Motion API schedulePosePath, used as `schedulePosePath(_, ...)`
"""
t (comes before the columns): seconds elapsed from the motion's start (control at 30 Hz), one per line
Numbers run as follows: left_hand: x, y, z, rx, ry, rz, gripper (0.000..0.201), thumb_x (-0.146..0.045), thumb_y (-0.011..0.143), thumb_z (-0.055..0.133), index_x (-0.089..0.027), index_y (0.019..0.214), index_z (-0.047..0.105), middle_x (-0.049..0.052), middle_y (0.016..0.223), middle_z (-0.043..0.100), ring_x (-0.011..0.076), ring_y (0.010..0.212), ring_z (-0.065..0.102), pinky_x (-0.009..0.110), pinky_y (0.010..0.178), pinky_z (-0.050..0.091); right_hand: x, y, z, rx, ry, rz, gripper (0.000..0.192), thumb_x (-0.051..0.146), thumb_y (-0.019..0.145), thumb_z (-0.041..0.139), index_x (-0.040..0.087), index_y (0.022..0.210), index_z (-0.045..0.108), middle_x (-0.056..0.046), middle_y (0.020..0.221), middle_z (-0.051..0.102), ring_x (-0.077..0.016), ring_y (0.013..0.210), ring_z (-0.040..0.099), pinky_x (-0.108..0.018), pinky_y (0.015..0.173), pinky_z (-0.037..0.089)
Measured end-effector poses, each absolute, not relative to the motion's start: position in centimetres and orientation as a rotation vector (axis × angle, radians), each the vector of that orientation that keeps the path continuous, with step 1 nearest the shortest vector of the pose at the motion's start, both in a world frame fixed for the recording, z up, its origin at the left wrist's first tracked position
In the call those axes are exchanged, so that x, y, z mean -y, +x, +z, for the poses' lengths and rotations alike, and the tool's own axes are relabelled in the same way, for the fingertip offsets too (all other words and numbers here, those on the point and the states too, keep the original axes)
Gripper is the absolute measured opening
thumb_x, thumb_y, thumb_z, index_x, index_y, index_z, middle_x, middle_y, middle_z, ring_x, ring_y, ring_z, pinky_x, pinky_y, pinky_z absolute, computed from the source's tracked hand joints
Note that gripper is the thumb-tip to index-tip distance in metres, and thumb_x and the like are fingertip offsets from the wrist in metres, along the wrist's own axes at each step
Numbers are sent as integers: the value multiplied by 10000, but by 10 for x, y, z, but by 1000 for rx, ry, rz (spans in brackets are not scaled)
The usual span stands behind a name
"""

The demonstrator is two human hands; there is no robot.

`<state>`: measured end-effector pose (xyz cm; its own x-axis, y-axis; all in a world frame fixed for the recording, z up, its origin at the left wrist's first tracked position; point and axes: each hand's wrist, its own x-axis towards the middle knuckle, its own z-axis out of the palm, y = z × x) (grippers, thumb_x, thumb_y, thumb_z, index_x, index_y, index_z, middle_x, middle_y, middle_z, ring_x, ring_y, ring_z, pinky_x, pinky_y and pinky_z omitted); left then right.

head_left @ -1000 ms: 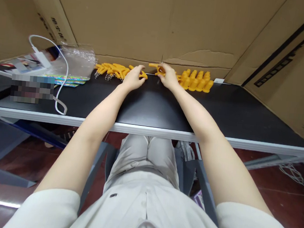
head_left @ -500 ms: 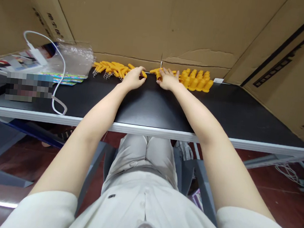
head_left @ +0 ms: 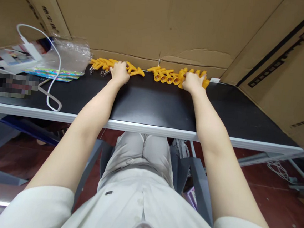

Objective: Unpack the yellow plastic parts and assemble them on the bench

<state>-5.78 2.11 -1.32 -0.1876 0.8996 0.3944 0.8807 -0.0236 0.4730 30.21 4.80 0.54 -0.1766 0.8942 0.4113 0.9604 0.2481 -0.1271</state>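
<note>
At about ten o'clock on the black table (head_left: 147,103) a white charger and cable (head_left: 50,82) loops down toward the near edge, lying beside a stack of bright printed cards (head_left: 51,72) on which a crumpled clear plastic bag (head_left: 72,50) rests; what the bag holds cannot be made out. Just right of the bag, at eleven o'clock along the far edge, lies a heap of yellow keychain pieces (head_left: 103,63) with small metal chains showing at its left end. The left hand (head_left: 119,72) lies palm down on the right part of this heap, its fingers curled loosely over the pieces and touching them; whether they grip one cannot be told. At twelve o'clock, between the two hands, a short row of yellow cone-shaped parts (head_left: 165,76) lies on its side, open ends toward the viewer. At one o'clock the right hand (head_left: 192,82) rests over a cluster of upright yellow parts (head_left: 202,77), fingers bent over their tops in contact with them; a firm hold cannot be confirmed. Behind everything a cardboard wall (head_left: 150,24) stands against the table's far edge, and large cardboard boxes (head_left: 286,80) close in at three o'clock.
</note>
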Motion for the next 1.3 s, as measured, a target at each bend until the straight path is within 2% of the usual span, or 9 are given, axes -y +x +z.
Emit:
schedulePosePath(0.13, -18, -56, -15, -2211, 1973, 951, 436, -123, 871, 642, -202, 1281, 767, 216, 1538, 662, 483, 1556, 483, 781, 1319, 300, -30, 290, 18, 2060, -1855, -218, 417, 143, 1011, 634, 28, 1398, 738, -306, 1435, 733, -497, 1580, 543, -846, 1346, 139)
schedulePosePath(0.33, -16, -48, -19, -2130, 2174, 755, 467, -82, 974, 519, -139, 1387, 730, 213, 1582, 658, 393, 1545, 540, 684, 1312, 380, -22, 282, 24, 2084, -1736, -71, 282, 180, 996, 742, 120, 1258, 824, -235, 1317, 790, -486, 1433, 660, -799, 1271, 378)
schedulePosePath(0.5, -13, -45, -20, -2055, 2183, 639, 532, -105, 1043, 468, -102, 1543, 651, 160, 1680, 600, 341, 1649, 416, 725, 1396, 163, -14, 272, 25, 2095, -1626, 34, 288, 193, 986, 770, 130, 1262, 828, -208, 1288, 811, -438, 1365, 710, -689, 1230, 504)
schedulePosePath(0.63, -5, -41, -16, -2118, 2129, 532, 599, -139, 1079, 438, -209, 1647, 615, 131, 1789, 487, 361, 1742, 286, 791, 1404, 93, -8, 267, 26, 2128, -1622, 46, 360, 200, 998, 741, 98, 1337, 808, -208, 1340, 804, -402, 1321, 750, -605, 1210, 559)
schedulePosePath(0.77, -4, -40, -17, -2085, 2148, 521, 597, -137, 1093, 399, -299, 1592, 685, 66, 1790, 496, 314, 1759, 248, 751, 1415, 25, -3, 264, 29, 2131, -1668, 36, 376, 176, 1007, 700, 103, 1359, 807, -205, 1387, 789, -398, 1346, 740, -578, 1214, 562)
schedulePosePath(0.9, -12, -42, -24, -2128, 2153, 497, 580, -138, 1048, 456, -250, 1543, 738, 108, 1787, 495, 374, 1757, 229, 803, 1385, -2, -2, 263, 29, 2133, -1662, 39, 347, 165, 1003, 704, 122, 1326, 823, -191, 1320, 801, -394, 1308, 745, -579, 1188, 570)
schedulePosePath(1.1, -17, -40, -27, -2097, 2182, 599, 598, -161, 902, 552, -278, 1420, 828, 177, 1672, 603, 465, 1709, 315, 821, 1358, -100, -1, 260, 29, 2115, -1681, 56, 293, 129, 998, 712, 113, 1263, 837, -197, 1289, 802, -405, 1285, 756, -592, 1170, 579)
schedulePosePath(1.23, -19, -40, -27, -2065, 2127, 749, 659, -136, 885, 561, -235, 1504, 765, 191, 1750, 501, 453, 1704, 328, 783, 1370, -128, -4, 260, 27, 2111, -1663, 54, 274, 114, 989, 723, 118, 1235, 844, -202, 1267, 806, -425, 1283, 760, -616, 1161, 582)
schedulePosePath(1.3, -24, -41, -29, -2011, 2053, 874, 739, -122, 858, 597, -258, 1576, 708, 164, 1804, 433, 434, 1720, 306, 745, 1391, -117, -6, 261, 26, 2115, -1648, 47, 265, 112, 986, 727, 120, 1222, 847, -202, 1253, 809, -436, 1279, 761, -632, 1150, 585)
